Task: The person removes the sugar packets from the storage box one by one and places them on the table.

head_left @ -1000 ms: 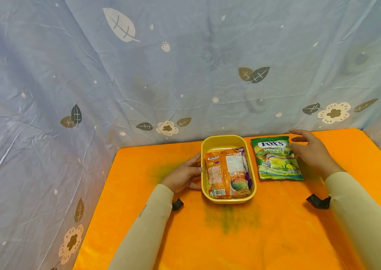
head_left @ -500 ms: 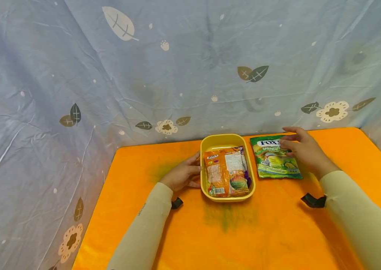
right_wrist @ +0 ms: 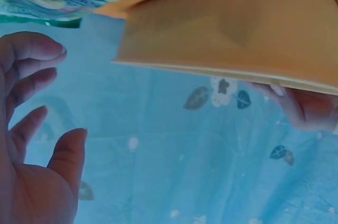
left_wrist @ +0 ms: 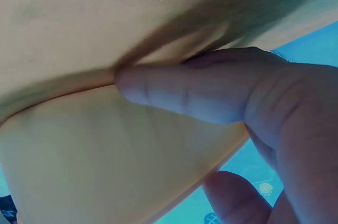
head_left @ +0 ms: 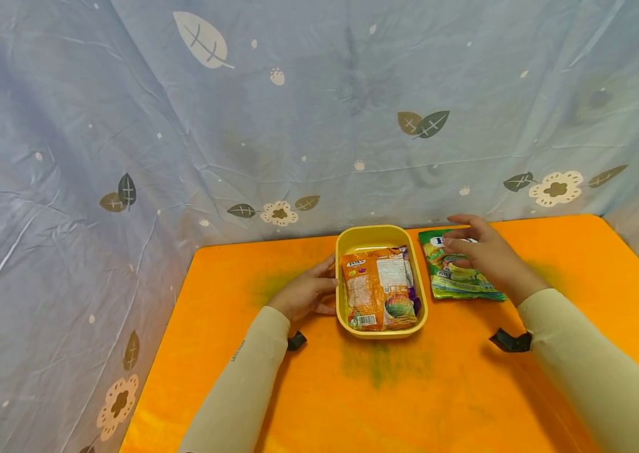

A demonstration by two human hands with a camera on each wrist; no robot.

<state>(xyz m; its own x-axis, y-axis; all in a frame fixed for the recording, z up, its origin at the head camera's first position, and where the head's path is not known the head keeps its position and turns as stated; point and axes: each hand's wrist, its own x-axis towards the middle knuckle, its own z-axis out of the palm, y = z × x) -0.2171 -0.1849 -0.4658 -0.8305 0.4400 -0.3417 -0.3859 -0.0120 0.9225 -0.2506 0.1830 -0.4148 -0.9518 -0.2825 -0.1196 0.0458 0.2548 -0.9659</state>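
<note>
Yellow tray (head_left: 373, 238) sits on the orange table (head_left: 410, 402), near its back edge. Inside lies an orange bag (head_left: 369, 292), with a white panel, a barcode and a fruit picture on its upper face; a purple bag (head_left: 417, 306) peeks out from under its right side. The left hand (head_left: 305, 294) rests against the outside of the tray's left wall, fingers slightly bent and spread, touching the wall and rim. Just beside the tray, on its right, a green bag (head_left: 461, 288) lies flat on the table. Above it hangs the right hand (head_left: 486, 251), holding nothing, its fingers loosely curved and parted; the right wrist view shows a gap between hand and bag. Pale sleeves (head_left: 234, 390) cover both arms. Behind the table hangs a blue curtain (head_left: 319, 94) printed with leaves and flowers.
</note>
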